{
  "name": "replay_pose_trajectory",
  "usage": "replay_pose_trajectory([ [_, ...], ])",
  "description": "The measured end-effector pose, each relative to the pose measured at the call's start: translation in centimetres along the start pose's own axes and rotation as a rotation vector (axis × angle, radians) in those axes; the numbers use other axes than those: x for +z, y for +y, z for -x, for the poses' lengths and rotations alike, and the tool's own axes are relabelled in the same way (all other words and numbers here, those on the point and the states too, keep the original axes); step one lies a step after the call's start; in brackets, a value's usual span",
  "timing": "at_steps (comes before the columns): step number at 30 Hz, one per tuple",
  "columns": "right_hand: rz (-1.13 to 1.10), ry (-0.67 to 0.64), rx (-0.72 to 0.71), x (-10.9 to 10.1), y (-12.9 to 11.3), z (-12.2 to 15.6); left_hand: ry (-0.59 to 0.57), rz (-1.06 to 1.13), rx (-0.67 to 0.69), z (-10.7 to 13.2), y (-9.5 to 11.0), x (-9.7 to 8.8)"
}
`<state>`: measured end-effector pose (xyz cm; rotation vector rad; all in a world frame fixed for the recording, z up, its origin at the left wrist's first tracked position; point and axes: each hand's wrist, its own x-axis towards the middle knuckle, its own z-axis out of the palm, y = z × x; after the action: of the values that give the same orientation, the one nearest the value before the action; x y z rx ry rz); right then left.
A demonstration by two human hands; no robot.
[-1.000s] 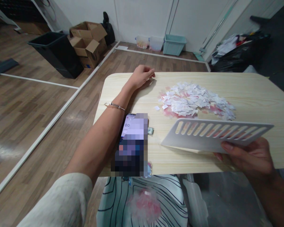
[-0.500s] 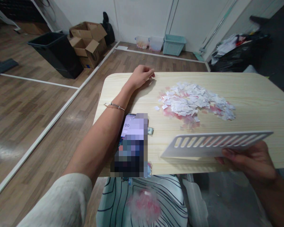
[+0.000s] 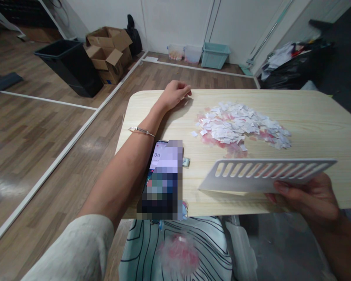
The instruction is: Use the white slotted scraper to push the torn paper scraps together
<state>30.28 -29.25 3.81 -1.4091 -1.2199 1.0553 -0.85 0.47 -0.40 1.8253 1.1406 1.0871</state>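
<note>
White slotted board (image 3: pixel 266 175), gripped in the right hand (image 3: pixel 307 199) over the front edge of the table (image 3: pixel 324 117), might fan the paper scraps (image 3: pixel 240 125) away; left hand (image 3: pixel 174 93) lies loosely fisted.

The board (image 3: pixel 263 177) is white with a row of slots. The paper scraps (image 3: pixel 240 125) are white and pink (mostly white), and the table (image 3: pixel 310 113) has pale wood grain.

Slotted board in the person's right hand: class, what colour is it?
The slotted board is plain white, held in the right hand; the head view shows it.
</note>
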Motion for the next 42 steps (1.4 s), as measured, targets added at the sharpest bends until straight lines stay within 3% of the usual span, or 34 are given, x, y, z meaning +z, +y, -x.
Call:
replay_pose_trajectory([
  [7, 0.002, -0.065, -0.098, -0.6, 0.5, -0.4, 0.011, 0.006, 0.003, 0.0, 0.0, 0.1],
  [18, -0.094, 0.121, -0.058, 0.7, 0.6, -0.4, 0.020, -0.019, -0.018, 0.1, 0.3, 0.0],
  [25, -0.096, 0.053, -0.139, -0.2, 0.9, -0.5, 0.005, -0.007, -0.011, 0.1, 0.3, -0.1],
  [30, -0.044, -0.014, -0.116, -0.1, 0.5, -0.3, 0.010, 0.005, -0.025, 0.2, 0.4, 0.0],
  [37, -0.024, 0.016, -0.126, 0.0, 0.7, -0.6, 0.026, 0.026, -0.015, 0.3, 0.4, 0.0],
  [42, -0.032, 0.059, -0.054, 0.2, 0.7, -0.4, 0.022, -0.012, -0.001, 0.2, 0.3, 0.0],
])
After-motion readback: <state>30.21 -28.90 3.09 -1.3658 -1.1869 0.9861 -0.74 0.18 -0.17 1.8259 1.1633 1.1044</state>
